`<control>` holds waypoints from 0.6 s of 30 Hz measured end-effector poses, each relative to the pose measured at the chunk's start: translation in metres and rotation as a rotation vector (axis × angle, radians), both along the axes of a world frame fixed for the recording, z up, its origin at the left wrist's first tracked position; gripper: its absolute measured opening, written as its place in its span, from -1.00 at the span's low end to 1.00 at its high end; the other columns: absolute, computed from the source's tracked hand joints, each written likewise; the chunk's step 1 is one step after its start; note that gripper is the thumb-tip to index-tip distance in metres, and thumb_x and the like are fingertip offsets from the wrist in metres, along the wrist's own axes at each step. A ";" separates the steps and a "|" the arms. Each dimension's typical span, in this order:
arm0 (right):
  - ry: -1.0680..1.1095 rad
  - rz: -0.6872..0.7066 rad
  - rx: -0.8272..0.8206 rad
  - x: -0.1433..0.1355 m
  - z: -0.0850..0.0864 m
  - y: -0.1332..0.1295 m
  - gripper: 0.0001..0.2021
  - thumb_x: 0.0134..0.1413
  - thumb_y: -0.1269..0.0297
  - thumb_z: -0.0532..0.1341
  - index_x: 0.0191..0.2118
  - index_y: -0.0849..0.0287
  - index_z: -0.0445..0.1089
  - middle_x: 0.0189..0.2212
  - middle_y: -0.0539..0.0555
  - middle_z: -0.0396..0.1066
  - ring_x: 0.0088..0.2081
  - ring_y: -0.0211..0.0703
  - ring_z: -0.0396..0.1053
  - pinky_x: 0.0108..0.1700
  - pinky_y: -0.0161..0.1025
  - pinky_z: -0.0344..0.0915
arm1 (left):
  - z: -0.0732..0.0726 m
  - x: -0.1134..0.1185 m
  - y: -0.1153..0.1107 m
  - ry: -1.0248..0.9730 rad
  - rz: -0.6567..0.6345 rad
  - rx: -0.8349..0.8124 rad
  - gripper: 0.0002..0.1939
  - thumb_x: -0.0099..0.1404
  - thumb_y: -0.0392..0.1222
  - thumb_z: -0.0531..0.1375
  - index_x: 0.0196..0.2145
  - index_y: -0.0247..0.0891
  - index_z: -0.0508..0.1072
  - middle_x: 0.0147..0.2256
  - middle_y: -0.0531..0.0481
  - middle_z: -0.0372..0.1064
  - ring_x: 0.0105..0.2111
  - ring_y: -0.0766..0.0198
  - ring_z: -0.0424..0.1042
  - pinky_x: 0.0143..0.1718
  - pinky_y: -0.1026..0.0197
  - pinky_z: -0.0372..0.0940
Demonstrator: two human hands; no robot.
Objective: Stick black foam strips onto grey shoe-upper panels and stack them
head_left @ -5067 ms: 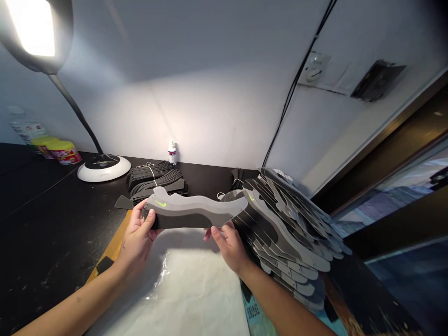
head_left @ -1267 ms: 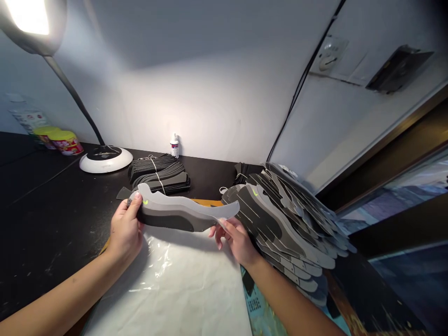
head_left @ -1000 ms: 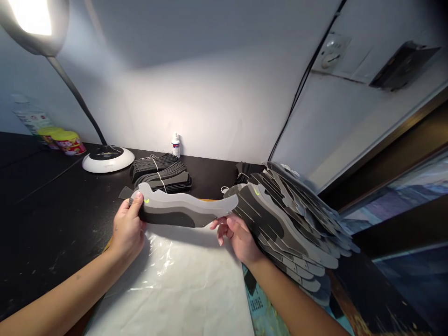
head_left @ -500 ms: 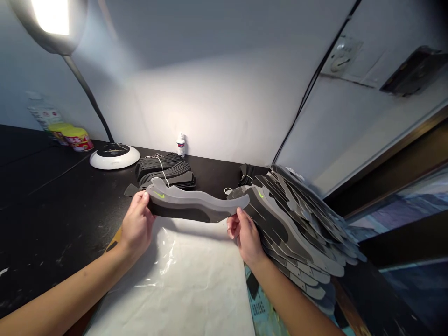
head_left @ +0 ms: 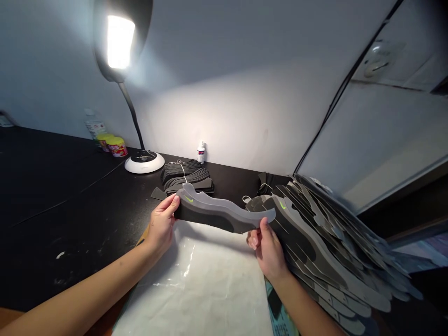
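A shoe upper panel (head_left: 217,210), black below and grey above with a small yellow-green swoosh near one end, is stretched between my hands. My left hand (head_left: 163,224) pinches its left end, thumb on top. At the narrower right end, my right hand (head_left: 268,245) grips it between thumb and fingers. The panel hovers over a white plastic-covered sheet (head_left: 206,284). Close by my right hand lies a big fanned pile of similar panels (head_left: 325,247). Behind the held panel, a bundle of dark strips (head_left: 187,173) is tied with a white band.
A lit desk lamp (head_left: 144,161) stands at the back left, beside yellow-lidded tubs (head_left: 117,147) and a clear bottle (head_left: 94,125). Against the wall is a small white bottle (head_left: 200,153). A smaller tied dark bundle (head_left: 265,183) sits left of the pile. Black cables (head_left: 336,105) run down the wall.
My view has turned left, so the lamp, bundles and hands appear farther right. Both hands keep their hold on the panel, which is tilted slightly more down to the right.
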State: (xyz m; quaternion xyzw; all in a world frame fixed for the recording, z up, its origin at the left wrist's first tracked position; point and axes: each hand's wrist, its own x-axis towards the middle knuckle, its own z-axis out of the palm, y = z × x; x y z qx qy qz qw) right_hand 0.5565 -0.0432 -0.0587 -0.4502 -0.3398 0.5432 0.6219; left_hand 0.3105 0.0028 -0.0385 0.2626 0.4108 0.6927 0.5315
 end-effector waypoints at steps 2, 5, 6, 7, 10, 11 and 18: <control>-0.003 -0.004 0.008 0.000 -0.001 0.000 -0.33 -0.07 -0.38 0.27 -0.70 0.14 0.13 -0.76 -0.08 0.09 -0.64 -0.34 0.05 -0.54 -0.32 0.01 | 0.000 0.000 0.000 0.009 0.005 -0.012 -0.40 -0.26 0.10 0.56 -0.28 -0.29 0.62 -0.42 0.04 0.48 -0.45 0.37 0.35 -0.49 0.39 0.23; -0.045 -0.031 0.029 -0.001 -0.003 0.000 -0.39 -0.07 -0.31 0.33 -0.64 0.13 0.14 -0.74 -0.09 0.13 -0.65 -0.35 0.04 -0.55 -0.32 -0.01 | -0.001 0.000 0.000 0.014 -0.011 -0.039 -0.38 -0.27 0.12 0.56 -0.27 -0.29 0.62 -0.43 0.06 0.46 -0.52 0.42 0.28 -0.62 0.42 0.14; -0.074 -0.035 0.035 -0.001 -0.004 0.000 -0.40 -0.07 -0.30 0.33 -0.63 0.12 0.15 -0.74 -0.10 0.14 -0.64 -0.35 0.05 -0.55 -0.32 -0.01 | -0.002 0.000 0.000 0.008 -0.027 -0.046 -0.38 -0.27 0.12 0.56 -0.27 -0.28 0.62 -0.44 0.07 0.45 -0.53 0.42 0.27 -0.64 0.41 0.13; -0.108 -0.031 0.040 -0.001 -0.005 -0.001 -0.40 -0.06 -0.30 0.32 -0.62 0.13 0.16 -0.73 -0.09 0.15 -0.64 -0.35 0.05 -0.55 -0.32 -0.01 | -0.002 0.000 0.000 -0.001 -0.038 -0.052 -0.38 -0.27 0.12 0.56 -0.28 -0.28 0.61 -0.44 0.07 0.44 -0.54 0.42 0.27 -0.66 0.40 0.12; -0.205 0.009 0.037 -0.001 -0.007 -0.003 -0.38 -0.01 -0.35 0.26 -0.65 0.14 0.18 -0.72 -0.06 0.18 -0.64 -0.35 0.07 -0.55 -0.32 0.01 | -0.001 -0.001 -0.001 -0.001 -0.047 -0.049 -0.41 -0.25 0.11 0.55 -0.29 -0.27 0.58 -0.45 0.09 0.41 -0.55 0.40 0.27 -0.68 0.40 0.13; -0.224 0.019 0.030 -0.001 -0.008 -0.003 -0.37 -0.01 -0.35 0.25 -0.65 0.14 0.18 -0.72 -0.05 0.20 -0.63 -0.34 0.09 -0.55 -0.32 0.03 | 0.000 -0.001 -0.001 0.003 -0.046 -0.043 -0.43 -0.23 0.10 0.54 -0.30 -0.26 0.57 -0.44 0.10 0.40 -0.53 0.40 0.27 -0.66 0.41 0.15; -0.283 0.045 -0.012 -0.002 -0.007 -0.006 -0.38 0.00 -0.35 0.24 -0.67 0.14 0.26 -0.71 0.02 0.30 -0.62 -0.27 0.18 -0.51 -0.27 0.17 | 0.003 0.000 -0.004 0.046 -0.064 -0.027 -0.56 -0.06 0.09 0.45 -0.34 -0.23 0.46 -0.40 0.12 0.34 -0.43 0.37 0.29 -0.51 0.44 0.22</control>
